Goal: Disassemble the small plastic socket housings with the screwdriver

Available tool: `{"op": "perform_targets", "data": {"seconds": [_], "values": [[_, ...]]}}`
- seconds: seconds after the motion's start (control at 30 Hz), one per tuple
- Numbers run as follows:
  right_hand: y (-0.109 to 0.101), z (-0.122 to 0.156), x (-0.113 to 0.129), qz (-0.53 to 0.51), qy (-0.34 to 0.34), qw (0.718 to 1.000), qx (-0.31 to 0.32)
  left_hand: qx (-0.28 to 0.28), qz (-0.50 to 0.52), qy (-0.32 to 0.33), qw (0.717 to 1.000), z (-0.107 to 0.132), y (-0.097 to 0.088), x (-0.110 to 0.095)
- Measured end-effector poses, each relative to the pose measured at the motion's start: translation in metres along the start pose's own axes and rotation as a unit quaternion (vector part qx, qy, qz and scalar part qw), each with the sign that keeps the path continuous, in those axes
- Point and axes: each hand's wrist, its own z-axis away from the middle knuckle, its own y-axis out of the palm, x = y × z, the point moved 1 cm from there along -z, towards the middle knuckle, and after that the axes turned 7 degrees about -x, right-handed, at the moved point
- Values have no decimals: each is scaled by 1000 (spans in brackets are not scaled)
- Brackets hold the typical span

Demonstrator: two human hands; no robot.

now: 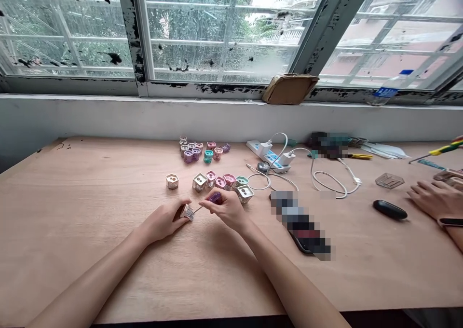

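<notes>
My left hand [164, 219] is closed around a small pencil sharpener [187, 212] with a pale top and a clear body, held low over the table. In my right hand [227, 207] is a screwdriver [215, 198] with a purple handle. Its thin shaft points left and down, and the tip meets the sharpener's clear side or comes very close to it; I cannot tell which. Just beyond my hands stands a row of two-hole sharpeners [199, 182] in white, pink and teal. A single cream sharpener [172, 181] sits apart, to the left.
Several smaller sharpeners [188, 156] cluster near the wall. A power strip [267, 157] with white cables lies right of them. A partly blurred phone [302, 229] rests right of my forearm. Farther right are a black oval case [389, 210], a clear box [389, 180] and a co-worker's hand [436, 200].
</notes>
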Motion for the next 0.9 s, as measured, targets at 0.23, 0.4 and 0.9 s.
{"op": "perform_targets", "data": {"seconds": [0.23,0.4,0.9], "values": [[10,6,-5,-21,-25,998,-52,0,3,-6,1000,0,1,3],[-19,-3,-3,-57,-34,972,-226,-19,20,-18,999,1,-2,5],[45,39,19,283,-427,849,126,-138,67,120,981,-80,0,-41]]}}
